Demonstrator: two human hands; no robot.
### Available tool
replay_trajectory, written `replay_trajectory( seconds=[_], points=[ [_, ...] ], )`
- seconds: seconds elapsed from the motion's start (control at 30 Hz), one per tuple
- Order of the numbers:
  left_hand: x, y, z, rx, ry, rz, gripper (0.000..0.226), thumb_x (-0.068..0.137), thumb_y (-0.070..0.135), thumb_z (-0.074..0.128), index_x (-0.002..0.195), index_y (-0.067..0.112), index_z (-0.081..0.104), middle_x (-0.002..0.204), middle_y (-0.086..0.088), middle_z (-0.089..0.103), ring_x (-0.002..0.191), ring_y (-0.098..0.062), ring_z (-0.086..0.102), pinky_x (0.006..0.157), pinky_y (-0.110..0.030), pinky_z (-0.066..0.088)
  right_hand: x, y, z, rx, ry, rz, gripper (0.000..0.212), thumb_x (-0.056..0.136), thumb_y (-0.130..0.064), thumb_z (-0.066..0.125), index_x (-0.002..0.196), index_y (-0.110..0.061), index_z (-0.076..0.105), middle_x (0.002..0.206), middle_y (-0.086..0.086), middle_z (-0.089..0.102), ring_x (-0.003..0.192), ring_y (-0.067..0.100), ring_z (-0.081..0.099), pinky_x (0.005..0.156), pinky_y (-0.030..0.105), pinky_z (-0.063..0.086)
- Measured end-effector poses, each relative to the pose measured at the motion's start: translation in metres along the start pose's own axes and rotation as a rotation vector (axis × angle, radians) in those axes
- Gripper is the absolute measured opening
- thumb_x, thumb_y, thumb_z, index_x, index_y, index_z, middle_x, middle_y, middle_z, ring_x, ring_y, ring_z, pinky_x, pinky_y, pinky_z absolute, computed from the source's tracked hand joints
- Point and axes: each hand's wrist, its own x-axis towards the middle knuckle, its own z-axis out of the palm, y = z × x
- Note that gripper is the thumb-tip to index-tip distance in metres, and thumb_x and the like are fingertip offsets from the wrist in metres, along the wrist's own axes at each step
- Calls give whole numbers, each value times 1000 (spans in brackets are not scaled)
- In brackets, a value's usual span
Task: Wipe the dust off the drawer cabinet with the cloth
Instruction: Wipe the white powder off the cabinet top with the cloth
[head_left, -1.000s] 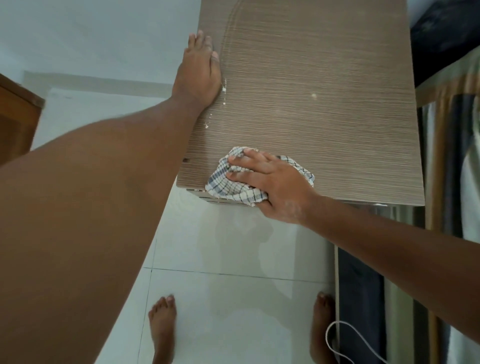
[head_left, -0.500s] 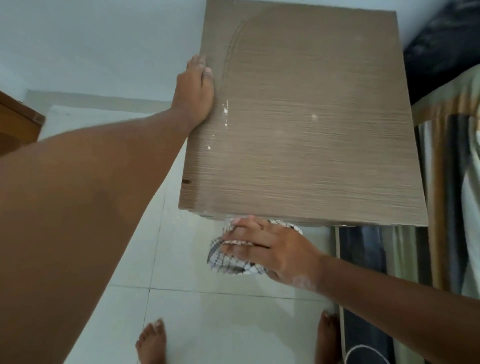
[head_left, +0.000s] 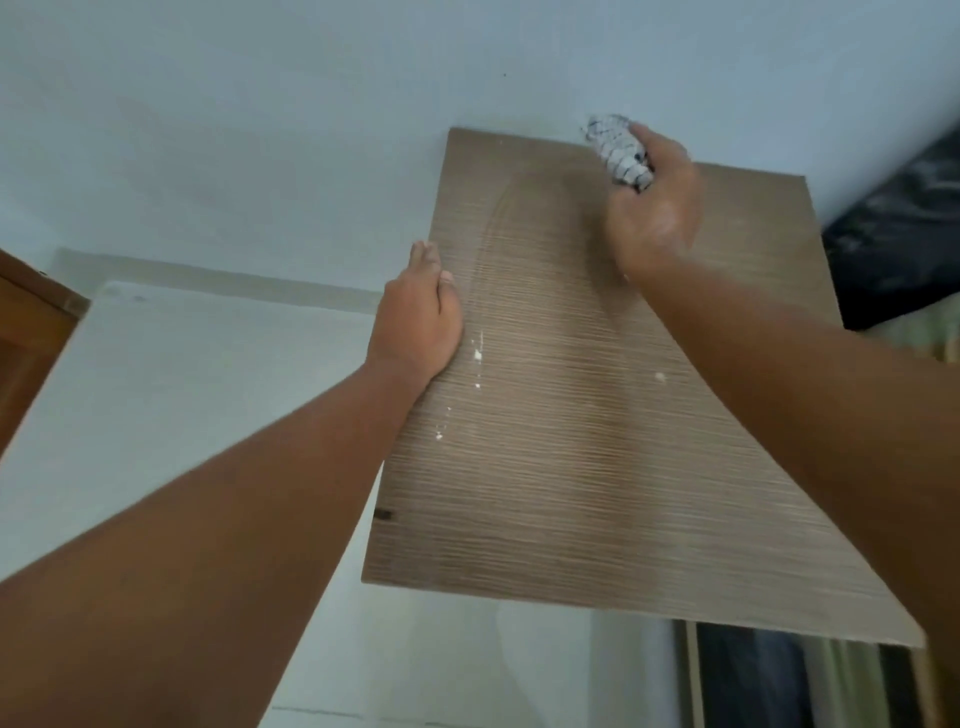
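The drawer cabinet (head_left: 561, 467) shows its wood-grain top from above, with a curved wipe mark and a few white specks near its left side. My left hand (head_left: 418, 317) lies flat on the top's left edge, holding nothing. My right hand (head_left: 652, 202) is over the far right part of the top, near the wall, with its fingers closed around the bunched blue-and-white checked cloth (head_left: 618, 153). The cloth sticks out beyond my fingers at the back edge. The cabinet's drawers are hidden below the top.
A pale wall (head_left: 363, 104) runs behind the cabinet. White floor tiles (head_left: 182, 389) lie to the left. A brown wooden door or panel (head_left: 26, 343) stands at the far left. Dark and striped fabric (head_left: 904, 249) lies at the right.
My right hand has carried the cloth from the cabinet's front edge up to the far right back of the top. The view has tilted upward. My left hand stays on the left edge.
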Motion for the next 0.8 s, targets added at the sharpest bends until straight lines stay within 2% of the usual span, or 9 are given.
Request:
replay_trajectory(
  seconds=[0.03,0.07,0.17,0.23,0.33,0.5,0.67,0.8],
  points=[
    [1,-1,1,-6,6,-4,46,105,12,36,148,-4,41,158,-22,36,149,-30,33,121,-28,21,17,2,6,-41,14,28,55,88,-3,55,140,-22,58,138,-5,59,127,9,55,108,10,33],
    [2,-1,1,-12,11,-10,47,105,12,36,149,-4,41,158,-22,36,149,-29,33,121,-27,21,31,5,14,-106,-1,42,52,92,-11,55,143,-21,55,142,-2,57,131,13,52,110,14,32],
    [3,-2,2,-6,8,-7,47,105,13,36,149,-4,40,159,-21,35,150,-26,31,121,-27,21,54,13,42,-382,-176,186,59,102,-46,41,153,-17,35,159,11,36,148,33,30,122,46,26],
    [5,-2,2,12,-2,-5,48,105,14,35,150,-2,39,160,-19,33,150,-25,31,122,-28,22,56,13,63,-517,-244,198,66,105,-51,29,158,-13,23,166,15,20,153,38,15,125,52,15],
    [6,-2,3,23,5,-5,48,105,15,35,151,-1,39,161,-18,32,150,-24,32,120,-27,22,54,4,86,-573,-293,18,61,106,-46,28,156,-11,28,166,16,20,154,37,15,127,49,10],
    [5,-2,3,19,12,13,47,105,13,37,149,-1,41,160,-18,34,151,-22,30,119,-24,21,49,-16,108,-574,-353,-102,55,104,-37,40,154,-16,35,165,10,26,153,33,20,127,44,13],
    [5,-3,2,15,15,21,46,104,11,37,148,-5,42,158,-21,37,150,-24,31,118,-23,20,40,-32,125,-539,-519,-334,51,108,-40,34,155,-18,37,166,3,26,155,26,17,128,43,11],
    [4,0,0,15,4,5,48,104,12,36,149,-3,41,158,-20,36,150,-25,32,121,-27,22,23,-28,117,-508,-585,-451,48,108,-37,38,153,-22,41,166,-3,27,155,18,17,127,39,12]
  ],
)
